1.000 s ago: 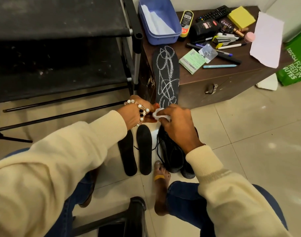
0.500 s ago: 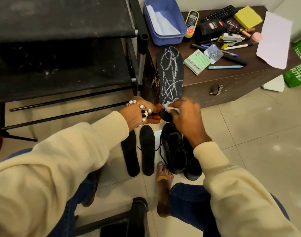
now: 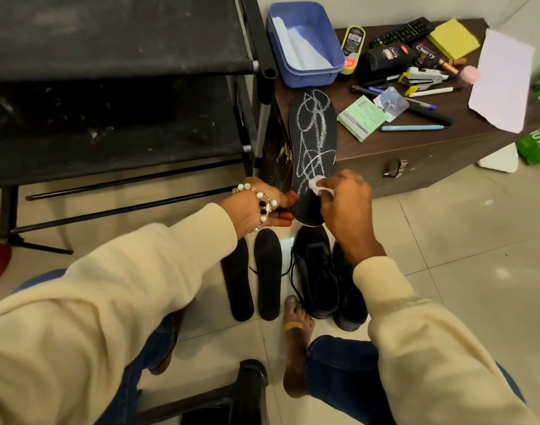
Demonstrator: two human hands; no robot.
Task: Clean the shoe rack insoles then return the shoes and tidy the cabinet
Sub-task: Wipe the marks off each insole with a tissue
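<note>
A black insole (image 3: 313, 139) scribbled with white chalk marks is held up in front of the cabinet. My left hand (image 3: 262, 204), wearing a bead bracelet, grips its heel end from the left. My right hand (image 3: 344, 204) pinches a small white wipe (image 3: 317, 184) and presses it on the insole's lower part, just below the chalk marks. The heel end below the wipe looks free of chalk. Two plain black insoles (image 3: 267, 271) lie side by side on the floor. A pair of black lace-up shoes (image 3: 319, 271) stands right of them.
The black shoe rack (image 3: 115, 65) stands at left, its shelves dusty. The brown cabinet (image 3: 422, 161) top holds a blue tub (image 3: 305, 75), shoe polish, pens, a remote, a yellow pad and paper. A bare foot (image 3: 296, 332) rests on the tiled floor.
My right hand with the wipe has moved up the insole from its heel end toward the chalk marks. My left hand keeps its grip.
</note>
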